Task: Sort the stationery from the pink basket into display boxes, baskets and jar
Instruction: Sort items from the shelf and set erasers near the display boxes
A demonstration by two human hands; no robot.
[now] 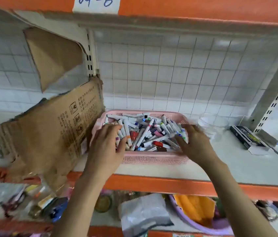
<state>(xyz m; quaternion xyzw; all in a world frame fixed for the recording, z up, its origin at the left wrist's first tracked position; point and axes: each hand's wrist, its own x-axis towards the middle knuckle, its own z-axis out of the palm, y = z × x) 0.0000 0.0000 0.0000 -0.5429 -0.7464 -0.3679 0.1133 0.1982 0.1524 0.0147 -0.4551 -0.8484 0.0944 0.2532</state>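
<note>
A pink basket (pixel 151 159) stands on the white shelf, filled with several white markers with coloured caps (pixel 145 134). My left hand (pixel 107 144) lies over the basket's left side, fingers spread on the markers. At the right side of the basket my right hand (pixel 194 144) reaches in, fingers down among the markers. Whether either hand grips a marker is hidden by blur and by the hands themselves. A clear jar (pixel 213 124) stands just right of the basket.
Torn cardboard (pixel 49 134) leans against the basket's left side. A black display box (pixel 249 139) lies on the shelf at the right. Below the orange shelf edge (pixel 169 185), a purple basin (pixel 203 223), a plastic bag (pixel 145 214) and assorted goods crowd the lower shelf.
</note>
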